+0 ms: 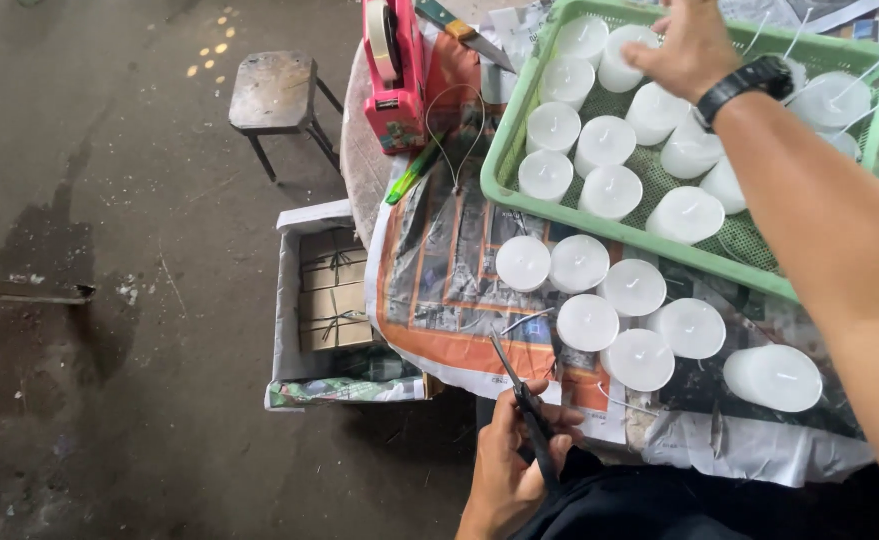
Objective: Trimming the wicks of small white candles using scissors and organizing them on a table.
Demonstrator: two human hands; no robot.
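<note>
Newspaper [440, 290] covers the round table above a stained concrete floor. Left hand [510, 465] is closed round black scissors [525, 400], blades pointing towards the loose white candles [615, 310]. Right hand [685, 45], fingers spread, rests on a candle [625, 55] in the green tray [505, 150]. Risk: the reaching forearm could topple candles, and the blades may nick wax or wicks.

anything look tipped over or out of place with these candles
One white candle at the right end of the group on the newspaper lies on its side, while the other candles beside it stand upright. Long untrimmed wicks stick out over the far corner of the green tray. Nothing looks spilled or broken.
</note>
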